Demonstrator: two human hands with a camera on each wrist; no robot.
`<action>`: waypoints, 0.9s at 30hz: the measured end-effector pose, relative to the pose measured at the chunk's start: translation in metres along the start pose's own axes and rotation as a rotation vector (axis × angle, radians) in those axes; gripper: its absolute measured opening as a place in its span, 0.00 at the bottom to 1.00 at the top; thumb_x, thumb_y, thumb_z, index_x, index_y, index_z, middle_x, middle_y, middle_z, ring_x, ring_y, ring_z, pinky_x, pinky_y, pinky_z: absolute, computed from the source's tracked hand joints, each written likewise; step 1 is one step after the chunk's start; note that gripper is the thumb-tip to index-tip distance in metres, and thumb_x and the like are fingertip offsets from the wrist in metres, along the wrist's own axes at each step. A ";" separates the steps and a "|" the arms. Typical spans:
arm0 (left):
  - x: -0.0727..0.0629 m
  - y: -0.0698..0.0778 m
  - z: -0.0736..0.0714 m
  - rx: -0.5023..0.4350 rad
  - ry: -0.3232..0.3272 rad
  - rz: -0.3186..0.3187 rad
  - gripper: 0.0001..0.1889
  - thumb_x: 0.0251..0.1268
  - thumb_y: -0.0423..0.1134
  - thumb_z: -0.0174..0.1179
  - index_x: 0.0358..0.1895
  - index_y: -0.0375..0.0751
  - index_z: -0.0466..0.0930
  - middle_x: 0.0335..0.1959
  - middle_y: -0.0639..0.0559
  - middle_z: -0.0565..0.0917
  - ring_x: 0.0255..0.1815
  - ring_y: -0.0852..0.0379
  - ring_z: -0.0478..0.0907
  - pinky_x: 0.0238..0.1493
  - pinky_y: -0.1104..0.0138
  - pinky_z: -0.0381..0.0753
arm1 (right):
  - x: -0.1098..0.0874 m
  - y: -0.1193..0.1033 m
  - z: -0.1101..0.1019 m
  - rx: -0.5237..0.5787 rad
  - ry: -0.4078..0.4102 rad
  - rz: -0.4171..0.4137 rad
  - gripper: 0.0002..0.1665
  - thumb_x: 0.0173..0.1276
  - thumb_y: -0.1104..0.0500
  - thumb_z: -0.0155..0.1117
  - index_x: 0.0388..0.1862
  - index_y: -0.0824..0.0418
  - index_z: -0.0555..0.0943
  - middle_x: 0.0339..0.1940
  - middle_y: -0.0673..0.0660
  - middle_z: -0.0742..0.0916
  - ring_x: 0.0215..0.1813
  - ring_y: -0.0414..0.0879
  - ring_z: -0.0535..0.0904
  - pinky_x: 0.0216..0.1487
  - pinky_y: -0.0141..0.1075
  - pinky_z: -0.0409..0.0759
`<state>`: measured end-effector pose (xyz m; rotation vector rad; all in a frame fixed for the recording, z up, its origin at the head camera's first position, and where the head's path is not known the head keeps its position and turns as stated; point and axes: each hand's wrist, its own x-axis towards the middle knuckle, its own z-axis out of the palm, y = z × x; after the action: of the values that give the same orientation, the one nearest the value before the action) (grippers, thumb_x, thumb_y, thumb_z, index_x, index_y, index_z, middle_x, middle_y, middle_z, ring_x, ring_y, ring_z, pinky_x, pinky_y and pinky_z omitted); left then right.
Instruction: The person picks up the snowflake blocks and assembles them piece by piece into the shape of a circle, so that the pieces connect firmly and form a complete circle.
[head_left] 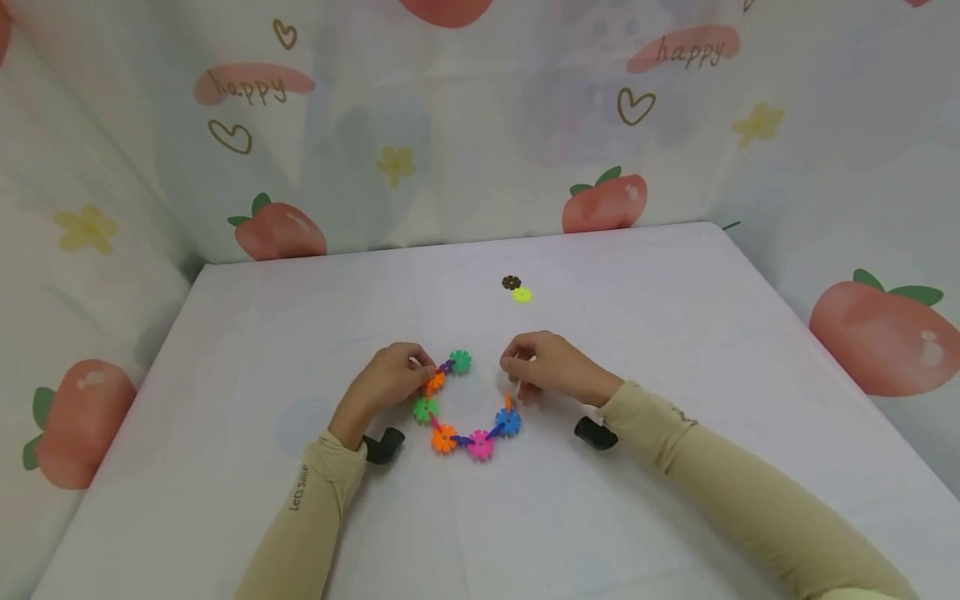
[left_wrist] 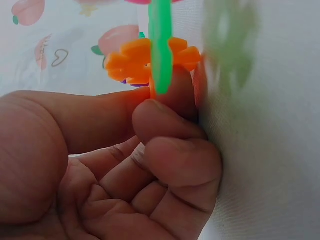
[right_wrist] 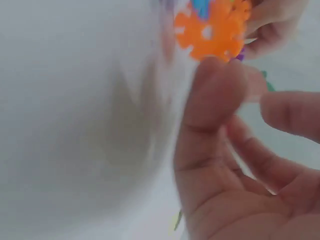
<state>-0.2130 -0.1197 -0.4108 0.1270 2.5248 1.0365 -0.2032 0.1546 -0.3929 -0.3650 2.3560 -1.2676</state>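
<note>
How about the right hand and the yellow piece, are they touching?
Apart. The head view shows white tabletop between the right hand and the yellow piece, which lies farther back.

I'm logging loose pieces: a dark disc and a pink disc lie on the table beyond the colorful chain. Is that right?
Not quite: beside the dark disc is a yellow disc, not a pink one, as the head view shows. Both lie on the table beyond the colorful chain.
</note>
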 end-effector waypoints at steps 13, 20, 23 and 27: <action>-0.004 -0.002 -0.002 -0.064 0.002 -0.032 0.09 0.81 0.40 0.62 0.50 0.38 0.85 0.33 0.47 0.83 0.32 0.52 0.78 0.35 0.65 0.77 | -0.020 0.006 0.023 0.076 0.013 0.007 0.08 0.76 0.60 0.68 0.45 0.66 0.85 0.31 0.56 0.89 0.25 0.52 0.87 0.41 0.42 0.86; -0.005 -0.002 0.002 -0.085 -0.003 -0.018 0.08 0.81 0.39 0.62 0.49 0.37 0.84 0.29 0.47 0.83 0.29 0.53 0.77 0.33 0.66 0.77 | -0.009 0.004 0.022 0.041 0.073 0.005 0.07 0.77 0.60 0.68 0.44 0.64 0.87 0.34 0.54 0.89 0.25 0.49 0.83 0.37 0.41 0.85; -0.006 -0.002 0.002 -0.094 -0.012 -0.012 0.08 0.81 0.39 0.61 0.49 0.37 0.84 0.29 0.47 0.84 0.28 0.53 0.77 0.33 0.66 0.79 | -0.004 0.004 0.020 0.014 0.094 -0.004 0.07 0.77 0.60 0.67 0.43 0.63 0.87 0.34 0.53 0.89 0.25 0.48 0.82 0.37 0.41 0.83; -0.008 -0.001 0.001 -0.103 -0.024 -0.013 0.08 0.82 0.39 0.61 0.48 0.36 0.83 0.28 0.47 0.85 0.27 0.53 0.77 0.33 0.66 0.80 | 0.003 0.004 0.017 -0.010 0.120 -0.014 0.08 0.77 0.60 0.66 0.44 0.64 0.87 0.35 0.53 0.89 0.27 0.48 0.80 0.36 0.40 0.82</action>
<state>-0.2055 -0.1212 -0.4097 0.0928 2.4422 1.1505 -0.1972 0.1432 -0.4048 -0.3171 2.4648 -1.3184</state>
